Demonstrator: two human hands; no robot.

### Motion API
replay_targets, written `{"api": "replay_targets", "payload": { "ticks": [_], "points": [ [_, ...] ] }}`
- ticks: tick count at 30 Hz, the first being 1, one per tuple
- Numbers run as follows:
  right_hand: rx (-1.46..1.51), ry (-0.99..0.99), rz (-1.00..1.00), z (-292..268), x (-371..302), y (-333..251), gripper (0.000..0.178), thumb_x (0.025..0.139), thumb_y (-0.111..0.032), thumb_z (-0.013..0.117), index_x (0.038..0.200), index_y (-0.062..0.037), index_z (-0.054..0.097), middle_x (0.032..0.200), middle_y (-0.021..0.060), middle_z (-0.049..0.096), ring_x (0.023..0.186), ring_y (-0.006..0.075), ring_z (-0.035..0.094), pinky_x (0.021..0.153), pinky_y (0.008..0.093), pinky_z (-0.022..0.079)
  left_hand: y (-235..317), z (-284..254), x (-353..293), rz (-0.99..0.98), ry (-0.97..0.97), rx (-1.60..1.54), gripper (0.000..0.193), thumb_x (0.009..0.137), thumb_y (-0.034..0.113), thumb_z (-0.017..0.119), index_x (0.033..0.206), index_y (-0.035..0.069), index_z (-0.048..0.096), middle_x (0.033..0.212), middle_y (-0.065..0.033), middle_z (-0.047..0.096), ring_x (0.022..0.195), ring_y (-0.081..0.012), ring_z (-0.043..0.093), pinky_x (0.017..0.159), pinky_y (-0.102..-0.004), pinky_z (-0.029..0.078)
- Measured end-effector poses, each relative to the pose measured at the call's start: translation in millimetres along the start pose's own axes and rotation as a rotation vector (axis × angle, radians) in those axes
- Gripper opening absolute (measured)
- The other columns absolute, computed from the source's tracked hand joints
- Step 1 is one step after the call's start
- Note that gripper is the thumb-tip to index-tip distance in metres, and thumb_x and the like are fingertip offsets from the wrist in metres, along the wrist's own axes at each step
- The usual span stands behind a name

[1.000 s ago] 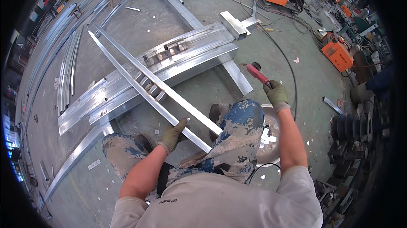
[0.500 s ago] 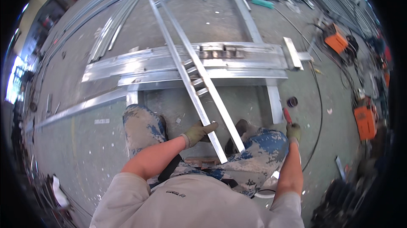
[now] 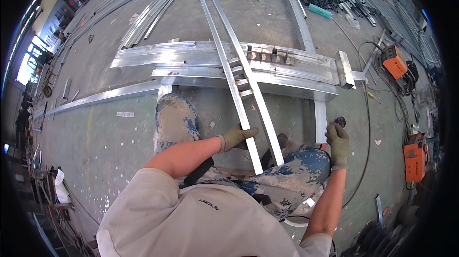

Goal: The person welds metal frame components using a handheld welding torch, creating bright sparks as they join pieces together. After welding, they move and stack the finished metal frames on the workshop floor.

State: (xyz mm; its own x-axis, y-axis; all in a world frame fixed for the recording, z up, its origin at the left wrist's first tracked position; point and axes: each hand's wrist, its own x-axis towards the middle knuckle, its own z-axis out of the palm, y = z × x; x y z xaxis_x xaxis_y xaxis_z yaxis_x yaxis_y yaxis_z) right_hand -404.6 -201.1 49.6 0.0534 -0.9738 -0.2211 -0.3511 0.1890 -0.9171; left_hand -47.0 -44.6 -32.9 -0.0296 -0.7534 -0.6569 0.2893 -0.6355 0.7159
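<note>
A narrow metal frame (image 3: pixel 255 87), two long silvery rails joined by several short crosspieces, slants from the far floor area over a bench of beams to my lap. My left hand (image 3: pixel 235 138), in an olive work glove, is closed round the near part of its left rail. To the right, my gloved right hand (image 3: pixel 338 146) is above the floor beside my right knee, its fingers curled. What it holds, if anything, is hidden. A bit of red shows at its left edge. Just beyond its fingertips stands a small dark round container (image 3: pixel 340 121).
Stacked metal beams (image 3: pixel 201 58) form the bench before me, with a loose short beam (image 3: pixel 345 69) at its right end. Orange machines (image 3: pixel 414 162) and cables lie at right. Bundles of metal tubing (image 3: pixel 155 13) cover the far floor, near a teal roll (image 3: pixel 320 11).
My right hand has moved forward, and the red handle seen beside it is now mostly hidden. The left hand keeps its grip on the rail. The whole view has shifted slightly.
</note>
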Motion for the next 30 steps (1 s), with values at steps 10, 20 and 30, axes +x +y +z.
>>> {"api": "replay_targets", "payload": {
  "ticks": [10,20,30],
  "points": [
    [-0.628,-0.506,-0.179,154,-63,-38,0.085,0.091,-0.05,0.076,0.156,-0.0026,0.048,0.141,0.031,0.063,0.13,0.0449,0.063,0.108,0.0454,0.052,9,0,-10,0.031,-0.009,-0.031,0.067,0.093,0.046,0.081,0.135,-0.002,0.06,0.121,-0.0144,0.068,0.102,-0.0243,0.072,0.089,-0.0409,0.065],
    [-0.699,-0.496,-0.019,168,-87,-22,0.105,0.089,-0.043,0.075,0.171,-0.0121,0.017,0.147,0.0331,0.058,0.133,0.0444,0.061,0.113,0.0454,0.048,3,-6,-13,0.078,-0.012,-0.106,0.071,0.094,0.042,0.082,0.142,-0.003,0.056,0.127,-0.0135,0.066,0.109,-0.0258,0.07,0.094,-0.0438,0.062],
    [-0.561,-0.64,0.031,171,-84,4,0.104,0.088,-0.037,0.08,0.169,-0.0093,0.022,0.14,0.0291,0.065,0.131,0.0428,0.064,0.112,0.0426,0.049,-13,-24,-2,0.069,0.052,-0.172,0.054,0.097,0.035,0.08,0.132,0.0,0.062,0.118,-0.0096,0.07,0.103,-0.023,0.07,0.089,-0.0422,0.062]
  ]
}}
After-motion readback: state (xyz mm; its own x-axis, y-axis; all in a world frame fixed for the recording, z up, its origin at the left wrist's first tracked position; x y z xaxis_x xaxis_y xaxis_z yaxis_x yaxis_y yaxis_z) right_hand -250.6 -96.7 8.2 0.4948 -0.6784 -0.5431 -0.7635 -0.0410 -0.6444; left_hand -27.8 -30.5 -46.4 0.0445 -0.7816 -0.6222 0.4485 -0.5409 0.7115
